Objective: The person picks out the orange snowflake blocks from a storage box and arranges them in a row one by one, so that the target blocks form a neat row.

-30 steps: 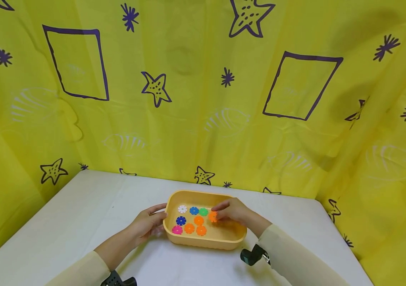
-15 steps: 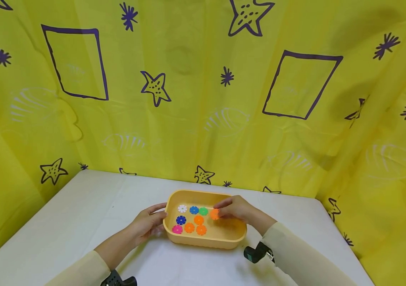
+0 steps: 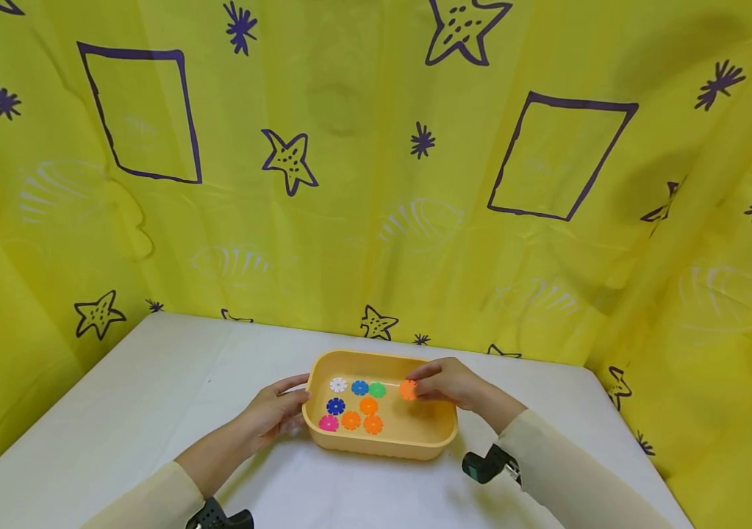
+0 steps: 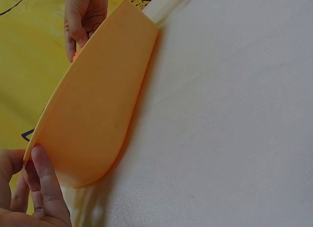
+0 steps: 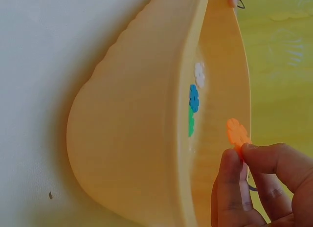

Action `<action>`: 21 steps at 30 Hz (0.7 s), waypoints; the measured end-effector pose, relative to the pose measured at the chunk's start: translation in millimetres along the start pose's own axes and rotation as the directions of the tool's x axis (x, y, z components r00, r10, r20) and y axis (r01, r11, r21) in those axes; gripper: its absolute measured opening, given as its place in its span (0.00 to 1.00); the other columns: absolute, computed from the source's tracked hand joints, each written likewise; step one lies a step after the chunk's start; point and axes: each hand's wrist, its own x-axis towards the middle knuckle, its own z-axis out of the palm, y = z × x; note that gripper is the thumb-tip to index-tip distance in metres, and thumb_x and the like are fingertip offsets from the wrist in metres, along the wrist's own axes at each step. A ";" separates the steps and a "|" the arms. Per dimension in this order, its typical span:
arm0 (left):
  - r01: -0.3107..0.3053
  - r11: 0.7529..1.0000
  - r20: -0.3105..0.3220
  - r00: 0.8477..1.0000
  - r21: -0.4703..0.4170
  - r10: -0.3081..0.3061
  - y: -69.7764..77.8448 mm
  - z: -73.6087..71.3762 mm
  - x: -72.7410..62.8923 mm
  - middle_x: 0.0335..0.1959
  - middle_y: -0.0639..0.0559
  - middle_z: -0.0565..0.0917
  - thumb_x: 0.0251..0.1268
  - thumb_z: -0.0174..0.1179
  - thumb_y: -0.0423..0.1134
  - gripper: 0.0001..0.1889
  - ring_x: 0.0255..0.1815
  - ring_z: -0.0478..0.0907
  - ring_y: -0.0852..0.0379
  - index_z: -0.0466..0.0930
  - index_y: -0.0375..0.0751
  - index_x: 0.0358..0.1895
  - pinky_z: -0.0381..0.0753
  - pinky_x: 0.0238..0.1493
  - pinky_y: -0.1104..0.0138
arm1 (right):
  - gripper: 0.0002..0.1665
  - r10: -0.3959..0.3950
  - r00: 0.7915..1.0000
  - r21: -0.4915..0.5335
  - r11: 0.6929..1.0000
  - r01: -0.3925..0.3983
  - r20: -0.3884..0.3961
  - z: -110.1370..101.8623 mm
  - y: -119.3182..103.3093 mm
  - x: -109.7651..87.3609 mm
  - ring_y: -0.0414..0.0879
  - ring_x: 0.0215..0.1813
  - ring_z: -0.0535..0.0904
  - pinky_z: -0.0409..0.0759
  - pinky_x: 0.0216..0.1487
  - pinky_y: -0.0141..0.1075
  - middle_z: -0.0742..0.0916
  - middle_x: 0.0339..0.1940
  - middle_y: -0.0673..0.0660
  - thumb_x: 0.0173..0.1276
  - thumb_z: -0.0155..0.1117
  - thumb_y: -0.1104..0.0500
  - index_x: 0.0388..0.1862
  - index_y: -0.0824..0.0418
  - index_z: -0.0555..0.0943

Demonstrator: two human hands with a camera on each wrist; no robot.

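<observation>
A yellow plastic basin (image 3: 415, 441) stands on the white table. My left hand (image 3: 271, 411) grips its left rim, thumb on one side of the wall and fingers on the other, as the left wrist view shows. Over the basin's right half, my right hand (image 3: 451, 383) pinches an orange notched flower disc (image 5: 236, 131) between thumb and fingertips, raised off the floor of the basin. Flat inside lie a white disc (image 3: 338, 385), a blue disc (image 3: 359, 388), a green disc (image 3: 377, 390), a dark blue disc (image 3: 335, 406), a pink disc (image 3: 328, 423) and 3 orange discs (image 3: 368, 406).
The white tabletop (image 3: 217, 367) runs around the basin. Behind and at the sides hangs a yellow curtain (image 3: 349, 242) printed with stars, fish and frames. A dark wrist camera (image 3: 481, 466) sits at the right sleeve.
My right hand, with the orange disc pinched in it, has moved a little right and away from me. The left hand, the basin and the other discs stay put.
</observation>
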 end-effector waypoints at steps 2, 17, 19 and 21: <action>0.001 1.000 0.002 1.000 -0.004 -0.001 0.0 -0.1 0.0 0.42 0.44 0.86 0.68 0.60 0.34 0.25 0.27 0.79 0.59 0.71 0.38 0.67 0.82 0.29 0.71 | 0.19 -0.006 1.000 0.009 1.000 0.006 0.002 -1.2 0.3 -0.2 0.44 0.35 0.86 0.84 0.51 0.45 0.88 0.37 0.57 0.62 0.64 0.74 0.52 0.80 0.78; 0.000 1.000 -0.004 1.000 0.014 0.000 -1.2 -0.6 -0.6 0.40 0.45 0.86 0.68 0.60 0.35 0.24 0.26 0.78 0.58 0.72 0.39 0.67 0.78 0.27 0.73 | 0.17 0.004 1.000 0.009 1.000 -0.004 -0.016 -7.6 -3.3 -3.3 0.42 0.35 0.85 0.84 0.52 0.46 0.88 0.37 0.56 0.64 0.63 0.73 0.52 0.78 0.79; -0.002 1.000 -0.001 1.000 0.012 0.002 -1.0 -0.6 -0.7 0.40 0.45 0.86 0.68 0.60 0.35 0.24 0.25 0.78 0.58 0.71 0.39 0.67 0.78 0.27 0.73 | 0.17 0.006 1.000 0.010 1.000 -0.006 -0.015 -8.7 -3.4 -3.3 0.42 0.35 0.86 0.83 0.52 0.46 0.89 0.37 0.56 0.64 0.63 0.72 0.52 0.78 0.79; -0.003 1.000 0.001 1.000 0.008 0.003 -0.8 -0.5 -0.6 0.41 0.45 0.86 0.68 0.59 0.35 0.24 0.26 0.78 0.59 0.71 0.39 0.67 0.78 0.28 0.73 | 0.17 0.004 1.000 0.016 1.000 -0.004 -0.013 -9.5 -3.9 -3.7 0.42 0.35 0.86 0.83 0.52 0.46 0.89 0.36 0.56 0.65 0.63 0.72 0.52 0.78 0.79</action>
